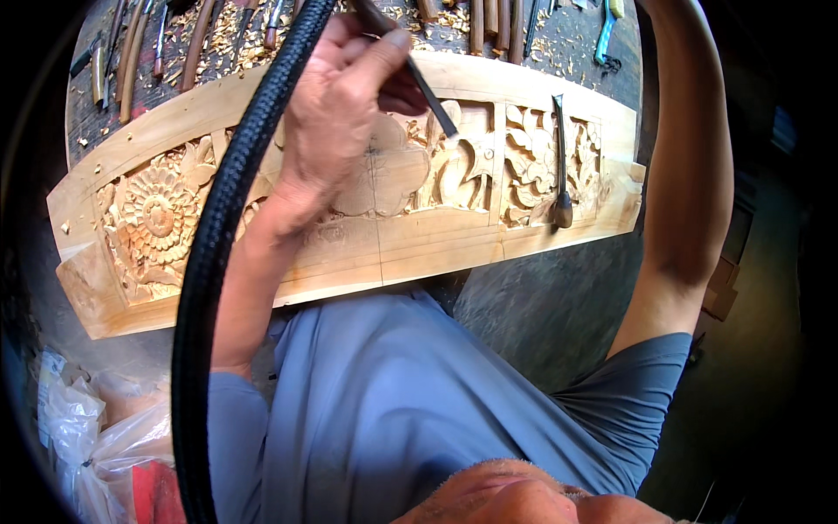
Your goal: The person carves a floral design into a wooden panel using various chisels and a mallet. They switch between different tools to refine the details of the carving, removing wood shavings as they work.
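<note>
My left hand (336, 100) is closed round a wood-carving chisel (429, 98), whose dark blade slants down to the right over a carved wooden panel (436, 234). Part of the chisel's handle lies behind my fingers and the picture's top edge. Flower and leaf relief shows at the panel's left, with leafy scrolls at its right; a smooth pencilled shape is in the middle. A second chisel (560, 162) rests across the right-hand carving, its round handle end toward me. My right forearm reaches up past the panel's right end, and the hand is beyond the top edge.
Several chisels and wooden handles (199, 44) lie among shavings on the dark worktable (611, 87) behind the panel. A turquoise-handled brush (605, 35) is at the far right. One thick black braided cable (231, 210) crosses the view. Plastic bags (96, 428) sit at lower left.
</note>
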Demonstrator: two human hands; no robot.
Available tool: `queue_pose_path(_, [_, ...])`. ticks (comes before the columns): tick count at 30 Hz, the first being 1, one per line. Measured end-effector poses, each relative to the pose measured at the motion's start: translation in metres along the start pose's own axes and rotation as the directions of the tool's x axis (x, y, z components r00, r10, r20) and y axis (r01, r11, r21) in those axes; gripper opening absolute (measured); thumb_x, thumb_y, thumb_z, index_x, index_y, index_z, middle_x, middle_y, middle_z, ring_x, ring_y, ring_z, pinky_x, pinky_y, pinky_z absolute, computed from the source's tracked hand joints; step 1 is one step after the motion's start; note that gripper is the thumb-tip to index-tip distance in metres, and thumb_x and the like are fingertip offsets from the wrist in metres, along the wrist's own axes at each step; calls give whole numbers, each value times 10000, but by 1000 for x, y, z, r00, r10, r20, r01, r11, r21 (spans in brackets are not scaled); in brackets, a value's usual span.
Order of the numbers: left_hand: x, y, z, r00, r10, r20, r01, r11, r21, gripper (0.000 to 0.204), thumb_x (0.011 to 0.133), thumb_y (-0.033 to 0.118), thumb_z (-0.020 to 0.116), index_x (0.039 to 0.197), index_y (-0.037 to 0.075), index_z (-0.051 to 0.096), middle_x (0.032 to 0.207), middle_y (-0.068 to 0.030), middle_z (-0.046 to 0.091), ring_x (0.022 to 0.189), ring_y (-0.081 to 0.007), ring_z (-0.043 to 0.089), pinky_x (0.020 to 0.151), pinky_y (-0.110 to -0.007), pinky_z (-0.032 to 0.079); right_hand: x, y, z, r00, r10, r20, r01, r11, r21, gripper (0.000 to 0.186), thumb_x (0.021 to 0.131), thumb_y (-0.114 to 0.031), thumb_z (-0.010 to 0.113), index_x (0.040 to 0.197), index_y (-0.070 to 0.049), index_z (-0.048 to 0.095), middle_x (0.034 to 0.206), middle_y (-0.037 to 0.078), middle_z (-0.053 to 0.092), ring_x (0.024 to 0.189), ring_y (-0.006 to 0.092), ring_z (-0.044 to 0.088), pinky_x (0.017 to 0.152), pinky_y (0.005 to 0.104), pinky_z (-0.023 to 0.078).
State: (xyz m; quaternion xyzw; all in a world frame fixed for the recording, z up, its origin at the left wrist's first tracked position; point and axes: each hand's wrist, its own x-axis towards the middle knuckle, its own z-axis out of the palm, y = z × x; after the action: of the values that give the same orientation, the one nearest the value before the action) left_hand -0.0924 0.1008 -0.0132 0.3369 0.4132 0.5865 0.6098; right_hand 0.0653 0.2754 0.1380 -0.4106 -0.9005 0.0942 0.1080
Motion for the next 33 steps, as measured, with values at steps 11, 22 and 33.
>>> queue_pose_path(11, [-8,-6,10,1000,-21,23,14,967,254,225,1057,67,699,1248,-40,646,913,-110,791,754,-129,768,673,-256,646,-173,110,22,810,576,-112,-572,818,61,590,851,-347,930,1360,-100,762,977,51,781,866,154,710,807,328,565])
queue_pose_path(22, [-13,-5,18,983,-183,5,165,898,407,182,1053,48,699,1205,-48,669,902,-99,797,793,-115,773,704,-240,644,-214,112,54,782,622,-36,-600,768,224,604,824,-238,945,1372,-71,757,1056,33,810,922,115,712,852,311,573])
queue_pose_path(33, [-16,-8,21,994,-99,-39,106,910,401,107,1016,12,685,1069,-75,653,852,-143,789,747,-163,791,669,-280,641,-76,36,53,930,-20,-367,-12,996,-84,401,771,-121,872,1127,26,761,876,82,766,742,185,685,741,365,577])
